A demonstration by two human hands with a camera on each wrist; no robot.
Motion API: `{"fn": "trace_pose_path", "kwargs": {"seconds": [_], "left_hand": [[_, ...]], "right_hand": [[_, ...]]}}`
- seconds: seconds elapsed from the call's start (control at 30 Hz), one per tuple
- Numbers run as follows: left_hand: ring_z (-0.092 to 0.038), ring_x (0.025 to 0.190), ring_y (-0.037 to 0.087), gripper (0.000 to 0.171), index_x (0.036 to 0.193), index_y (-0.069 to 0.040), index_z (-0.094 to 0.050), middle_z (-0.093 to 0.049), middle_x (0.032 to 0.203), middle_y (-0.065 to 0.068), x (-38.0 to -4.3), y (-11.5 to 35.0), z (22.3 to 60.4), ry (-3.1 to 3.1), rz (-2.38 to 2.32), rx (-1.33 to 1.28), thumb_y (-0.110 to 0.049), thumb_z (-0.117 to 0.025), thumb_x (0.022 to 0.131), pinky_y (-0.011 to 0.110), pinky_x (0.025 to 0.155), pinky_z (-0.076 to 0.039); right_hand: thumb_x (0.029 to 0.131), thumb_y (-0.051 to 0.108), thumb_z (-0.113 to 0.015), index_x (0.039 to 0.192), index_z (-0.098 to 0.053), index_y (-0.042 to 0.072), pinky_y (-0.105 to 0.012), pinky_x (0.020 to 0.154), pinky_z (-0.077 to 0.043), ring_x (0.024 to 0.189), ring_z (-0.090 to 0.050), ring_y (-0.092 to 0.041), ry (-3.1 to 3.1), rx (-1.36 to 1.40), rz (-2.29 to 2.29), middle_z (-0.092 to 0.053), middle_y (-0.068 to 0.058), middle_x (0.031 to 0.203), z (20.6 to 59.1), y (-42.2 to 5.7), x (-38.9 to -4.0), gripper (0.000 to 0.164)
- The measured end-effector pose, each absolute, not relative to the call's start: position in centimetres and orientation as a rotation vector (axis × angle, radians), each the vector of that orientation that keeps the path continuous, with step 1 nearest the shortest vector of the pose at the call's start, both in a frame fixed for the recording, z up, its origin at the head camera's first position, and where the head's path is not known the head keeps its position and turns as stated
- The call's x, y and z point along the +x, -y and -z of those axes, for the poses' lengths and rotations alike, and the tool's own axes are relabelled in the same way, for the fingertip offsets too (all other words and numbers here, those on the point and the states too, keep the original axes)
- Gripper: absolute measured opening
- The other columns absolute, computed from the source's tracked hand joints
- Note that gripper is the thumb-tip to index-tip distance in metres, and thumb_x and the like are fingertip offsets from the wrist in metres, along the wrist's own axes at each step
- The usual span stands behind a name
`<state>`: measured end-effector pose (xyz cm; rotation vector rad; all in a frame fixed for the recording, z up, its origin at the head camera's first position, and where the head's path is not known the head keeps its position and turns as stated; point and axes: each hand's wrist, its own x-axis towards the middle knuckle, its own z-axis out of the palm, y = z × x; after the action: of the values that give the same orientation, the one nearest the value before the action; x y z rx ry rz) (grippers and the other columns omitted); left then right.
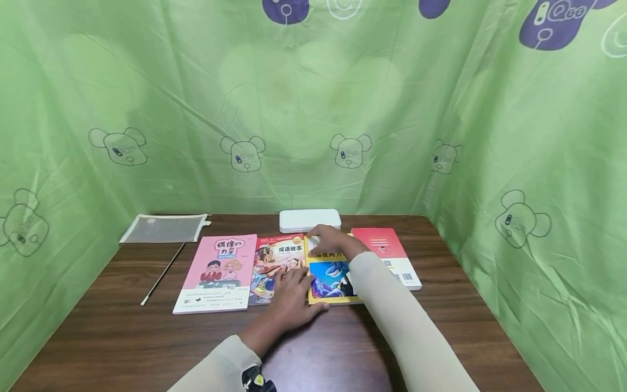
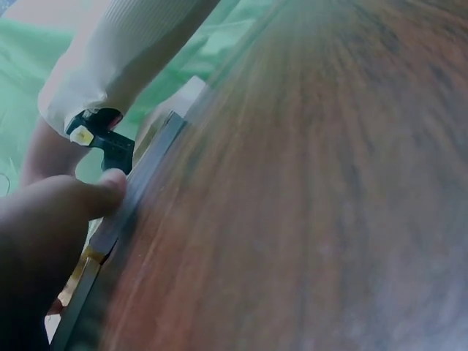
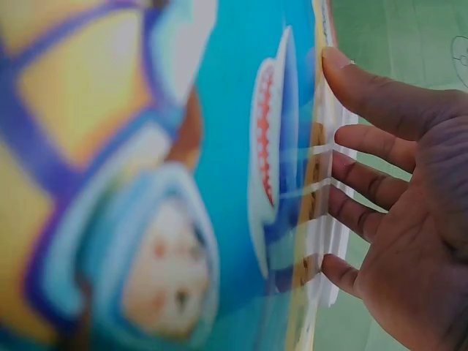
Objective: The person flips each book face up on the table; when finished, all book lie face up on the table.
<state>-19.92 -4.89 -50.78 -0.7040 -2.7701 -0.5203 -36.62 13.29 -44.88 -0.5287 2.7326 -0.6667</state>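
Four-sided paperback books lie in a row on the table. My left hand (image 1: 290, 298) rests low on the yellow book (image 1: 333, 299) with a blue sea picture and on the colourful book (image 1: 274, 277) beside it; its thumb (image 2: 110, 191) lies near the books' front edge. My right hand (image 1: 337, 240) is at the yellow book's far edge, partly covering its title. In the right wrist view, the fingertips (image 3: 344, 170) touch the page edges, fingers fairly straight. Right of it lies a red-and-white book (image 1: 384, 242), partly behind my right forearm.
A pink book (image 1: 220, 272) lies at the row's left end. Beyond it are a mesh zip pouch (image 1: 164, 228) and a thin stick (image 1: 164, 274). A white case (image 1: 309, 219) sits behind the books. Green printed cloth (image 1: 303, 109) surrounds the brown wooden table (image 1: 112, 337).
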Motion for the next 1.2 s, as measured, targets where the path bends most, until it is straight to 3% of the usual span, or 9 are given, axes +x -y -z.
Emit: {"fn": "trace_pose_path", "kwargs": {"seconds": [0.27,0.83,1.2], "left_hand": [[-0.046,0.151,0.040,0.079,0.144,-0.016,-0.070,-0.052,0.163,0.015,-19.7,3.9,50.4,2.721,0.516,-0.685,-0.077,-0.067,0.094,0.080,0.124,-0.027],[-0.045,0.154,0.038,0.080,0.152,-0.019,-0.064,-0.047,0.168,0.015,-20.0,-0.2,49.1,2.742,0.555,-0.721,-0.075,-0.066,0.095,0.080,0.126,-0.023],[-0.047,0.154,0.039,0.084,0.156,-0.019,-0.061,-0.048,0.169,0.013,-20.1,-4.2,47.9,2.802,0.499,-0.750,-0.077,-0.065,0.095,0.080,0.126,-0.025]], "right_hand": [[0.094,0.035,-0.087,0.151,-0.064,0.011,-0.058,0.123,-0.047,0.149,-0.055,-0.038,-2.715,-0.531,0.820,-0.061,-0.014,0.158,43.4,-15.1,-35.6,0.066],[0.092,0.042,-0.087,0.156,-0.061,0.013,-0.064,0.122,-0.047,0.152,-0.052,-0.041,-2.701,-0.543,1.000,-0.059,-0.013,0.161,42.5,-21.2,-32.7,0.074],[0.098,0.039,-0.081,0.157,-0.058,0.008,-0.068,0.127,-0.038,0.157,-0.045,-0.045,-2.716,-0.441,1.016,-0.055,-0.017,0.165,42.2,-26.1,-32.1,0.071]]}}
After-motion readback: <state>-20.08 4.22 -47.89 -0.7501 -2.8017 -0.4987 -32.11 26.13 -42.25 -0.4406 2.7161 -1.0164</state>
